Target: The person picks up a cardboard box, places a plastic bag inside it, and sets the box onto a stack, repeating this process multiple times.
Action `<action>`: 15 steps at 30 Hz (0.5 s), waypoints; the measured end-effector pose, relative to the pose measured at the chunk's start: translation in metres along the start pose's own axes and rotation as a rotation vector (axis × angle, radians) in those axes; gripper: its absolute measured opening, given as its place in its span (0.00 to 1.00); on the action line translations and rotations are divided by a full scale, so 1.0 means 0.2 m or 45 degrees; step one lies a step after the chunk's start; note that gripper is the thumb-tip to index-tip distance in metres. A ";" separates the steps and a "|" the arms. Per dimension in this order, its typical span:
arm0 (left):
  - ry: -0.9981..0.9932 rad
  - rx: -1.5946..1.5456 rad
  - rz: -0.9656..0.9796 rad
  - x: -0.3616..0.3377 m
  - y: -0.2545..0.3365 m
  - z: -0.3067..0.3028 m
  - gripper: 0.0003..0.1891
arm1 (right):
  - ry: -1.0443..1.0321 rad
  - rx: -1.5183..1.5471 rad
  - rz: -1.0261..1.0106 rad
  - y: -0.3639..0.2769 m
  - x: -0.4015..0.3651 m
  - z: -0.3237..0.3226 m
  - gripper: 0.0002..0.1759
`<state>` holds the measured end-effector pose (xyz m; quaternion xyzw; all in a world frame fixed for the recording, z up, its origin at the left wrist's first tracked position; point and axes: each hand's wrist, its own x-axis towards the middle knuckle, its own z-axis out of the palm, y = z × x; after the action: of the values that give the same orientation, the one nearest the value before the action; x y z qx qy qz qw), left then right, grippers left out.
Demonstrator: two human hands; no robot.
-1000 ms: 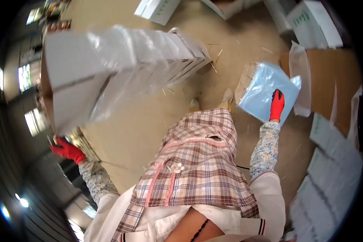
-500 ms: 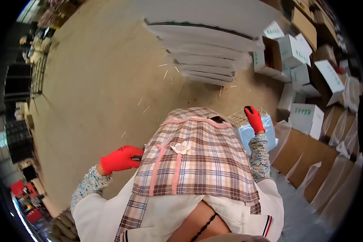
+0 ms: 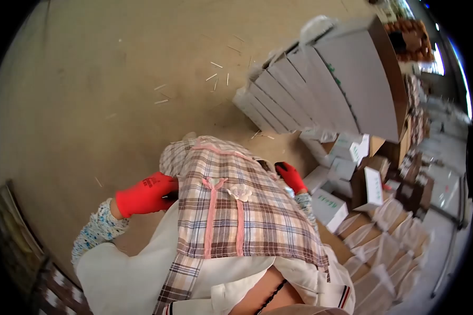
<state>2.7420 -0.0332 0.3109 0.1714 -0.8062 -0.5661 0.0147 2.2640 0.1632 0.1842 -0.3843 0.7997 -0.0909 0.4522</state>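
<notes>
I look down over my plaid apron (image 3: 236, 210) at a tan floor (image 3: 115, 79). My left hand (image 3: 144, 194), in a red glove, is curled into a fist at the apron's left edge, and a small dark object shows at its fingertips. My right hand (image 3: 290, 177), also in a red glove, reaches down at the apron's right edge. Whatever is under that hand is hidden by the apron. A tall bundle of flat white cartons (image 3: 310, 89) in clear plastic leans just beyond the right hand.
Several folded white boxes with green print (image 3: 328, 207) and open brown cartons (image 3: 368, 189) crowd the right side. Flat cardboard sheets in plastic sleeves (image 3: 383, 247) lie at the lower right. Straw-like splinters (image 3: 215, 79) litter the floor. Dark pallets (image 3: 16, 231) sit at the lower left.
The view has swung right, so the carton bundle now stands at the upper right. The blue-wrapped pack under my right hand has gone out of sight behind the apron. My left hand stays at the apron's edge.
</notes>
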 end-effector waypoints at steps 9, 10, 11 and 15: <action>-0.238 -0.564 -0.155 -0.05 -0.10 -0.04 0.25 | -0.077 -0.095 -0.052 -0.24 -0.02 0.00 0.17; -0.193 -0.543 -0.128 -0.04 -0.12 -0.02 0.26 | -0.095 -0.110 -0.072 -0.26 -0.02 -0.01 0.17; -0.179 -0.566 -0.124 -0.02 -0.14 -0.02 0.26 | -0.108 -0.197 -0.098 -0.25 -0.01 -0.03 0.17; -0.317 -0.761 -0.288 0.15 -0.20 -0.13 0.19 | -0.280 -0.301 -0.114 -0.34 0.00 -0.23 0.18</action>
<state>2.7302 -0.0774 0.2782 0.1776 -0.5760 -0.7920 -0.0970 2.2643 0.1083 0.2440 -0.4776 0.7326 0.0262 0.4842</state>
